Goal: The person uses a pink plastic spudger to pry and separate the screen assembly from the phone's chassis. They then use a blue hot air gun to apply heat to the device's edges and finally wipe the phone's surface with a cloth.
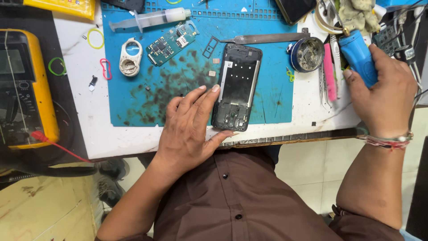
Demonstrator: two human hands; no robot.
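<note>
An opened black phone frame [237, 85] lies upright on a stained blue work mat [272, 102]. My left hand [189, 129] rests flat beside it, fingers and thumb touching its lower left edge. My right hand [385, 91] grips a blue-handled tool [356, 56] at the right side of the bench, its metal tip pointing away toward the clutter. A green circuit board [171, 42] and a white plastic ring part [130, 57] lie on the mat's upper left.
A yellow multimeter [26, 89] with a red lead sits at left. A syringe [151, 18], metal tweezers [267, 38], a round tin [306, 53], a pink tool [329, 71] and coloured rubber bands [95, 38] lie around the white table [89, 116].
</note>
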